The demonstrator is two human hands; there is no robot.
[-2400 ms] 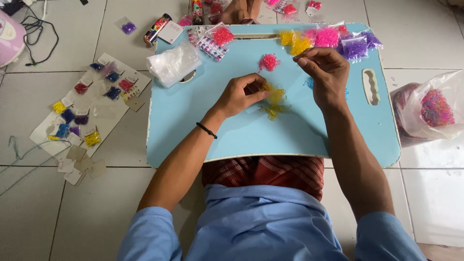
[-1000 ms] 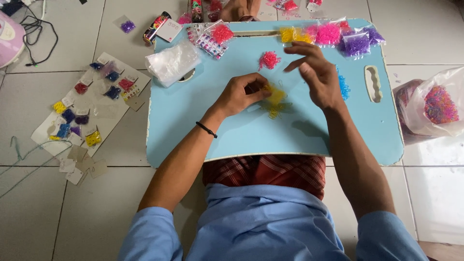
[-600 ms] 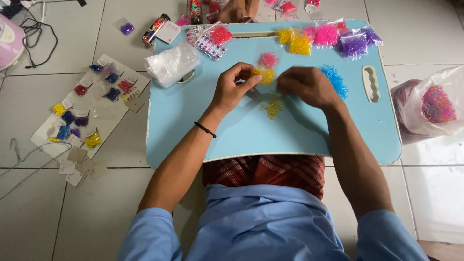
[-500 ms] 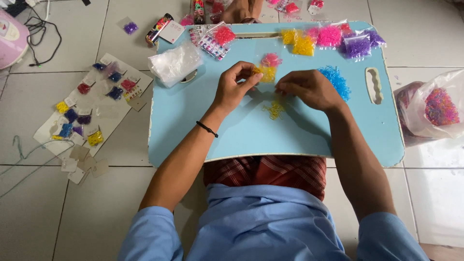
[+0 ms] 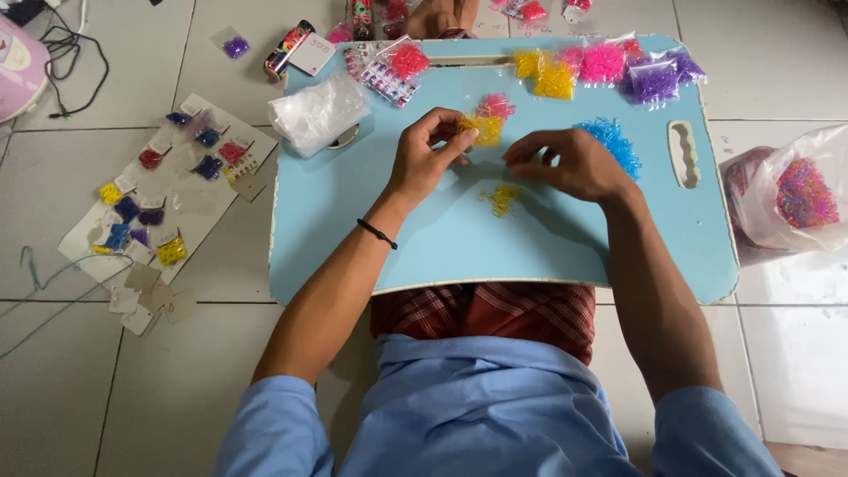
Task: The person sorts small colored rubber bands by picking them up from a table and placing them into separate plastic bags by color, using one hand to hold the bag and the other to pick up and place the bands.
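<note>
Over a light blue lap tray [image 5: 353, 238] resting across the knees on a tiled floor: blue sleeves and a red checked cloth nearest the camera, then two bare forearms reaching forward. Left hand [image 5: 422, 163], thin black band [image 5: 377, 234] at the wrist, pinching a small clear packet of yellow elastic bands [image 5: 482, 130] between thumb and forefinger, lifted just off the tray, apparently to keep its mouth steady. Right hand [image 5: 565, 163] just beside it, fingers curled and tips drawn together near the packet; whether anything is caught between them cannot be told. Below and between the hands, a loose scatter of yellow bands [image 5: 502, 198] left lying within easy reach. Beyond the packet, a pink cluster [image 5: 495, 106]; behind the right hand, a blue heap [image 5: 609, 143]. Farther up the tray, a crumpled stack of empty clear bags [image 5: 318, 113] at the left corner and filled packets of yellow, pink and purple bands [image 5: 601, 66] lined along the far edge, seemingly sorted by colour. Off the tray to the left, a card of small filled packets [image 5: 155, 190] laid out on the floor; to the right, a big plastic bag of mixed-colour bands [image 5: 791, 194].
</note>
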